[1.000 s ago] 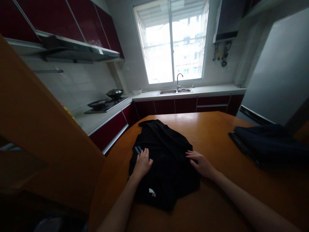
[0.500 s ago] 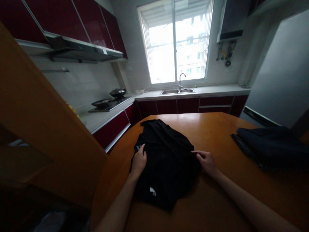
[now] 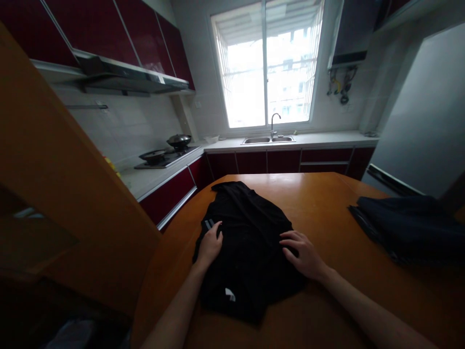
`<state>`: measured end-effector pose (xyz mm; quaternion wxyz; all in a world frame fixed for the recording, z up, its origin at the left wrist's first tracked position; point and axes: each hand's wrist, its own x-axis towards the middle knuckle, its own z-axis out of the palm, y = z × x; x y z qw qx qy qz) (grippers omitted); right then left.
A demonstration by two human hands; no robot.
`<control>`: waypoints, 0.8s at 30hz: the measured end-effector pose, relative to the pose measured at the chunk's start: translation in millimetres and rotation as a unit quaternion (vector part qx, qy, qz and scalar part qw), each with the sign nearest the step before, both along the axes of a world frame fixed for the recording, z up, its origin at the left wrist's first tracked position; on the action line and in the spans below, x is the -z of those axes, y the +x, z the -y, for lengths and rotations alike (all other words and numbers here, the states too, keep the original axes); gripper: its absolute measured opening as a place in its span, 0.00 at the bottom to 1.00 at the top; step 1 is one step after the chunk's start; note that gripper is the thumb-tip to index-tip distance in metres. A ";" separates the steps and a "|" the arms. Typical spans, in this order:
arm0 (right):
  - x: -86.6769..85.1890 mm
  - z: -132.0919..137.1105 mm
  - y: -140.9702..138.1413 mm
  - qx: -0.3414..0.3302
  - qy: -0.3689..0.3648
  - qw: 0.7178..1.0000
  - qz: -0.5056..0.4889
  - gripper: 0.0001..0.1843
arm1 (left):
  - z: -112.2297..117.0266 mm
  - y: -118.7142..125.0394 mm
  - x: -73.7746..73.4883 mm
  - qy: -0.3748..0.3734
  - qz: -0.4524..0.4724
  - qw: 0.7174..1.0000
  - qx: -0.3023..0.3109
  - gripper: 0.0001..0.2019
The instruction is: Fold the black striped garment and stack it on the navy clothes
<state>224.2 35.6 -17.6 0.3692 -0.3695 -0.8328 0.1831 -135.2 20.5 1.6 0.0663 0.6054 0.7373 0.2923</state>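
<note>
A black garment (image 3: 247,247), its exact kind unclear, lies spread on the wooden table (image 3: 308,191). Two grey stripes show at its left side, and a small white label (image 3: 230,294) is near its lower edge. My left hand (image 3: 211,246) rests on the left part of the cloth beside the stripes, thumb and forefinger apart. At the opposite edge, my right hand (image 3: 303,254) touches the fabric with its fingers spread. Some fingertips of the left hand are hidden from the camera.
A stack of folded dark clothes (image 3: 410,225) lies on the table's right side. Behind the table runs a counter with a sink (image 3: 269,140). At the left are a stove with a lidded pan (image 3: 179,140) and a wooden panel (image 3: 83,194). A fridge (image 3: 417,116) stands right.
My right hand has let go of the garment's right edge, which it pinched, and its fingers have spread over the cloth. My left hand has barely moved, and more of the stripes shows.
</note>
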 end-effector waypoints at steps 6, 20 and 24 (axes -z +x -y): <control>4.2 0.3 -6.7 0.061 -0.001 0.995 0.082 0.13 | -1.8 -1.8 2.6 -0.005 -0.009 1.000 0.009 0.22; 9.9 -7.0 -7.7 0.098 -0.024 0.990 0.102 0.26 | -0.9 -1.5 2.8 -0.007 -0.026 0.999 0.021 0.21; 4.7 -4.0 -5.9 0.043 -0.005 0.989 0.140 0.32 | -1.0 -1.6 2.8 -0.004 -0.025 0.999 0.025 0.21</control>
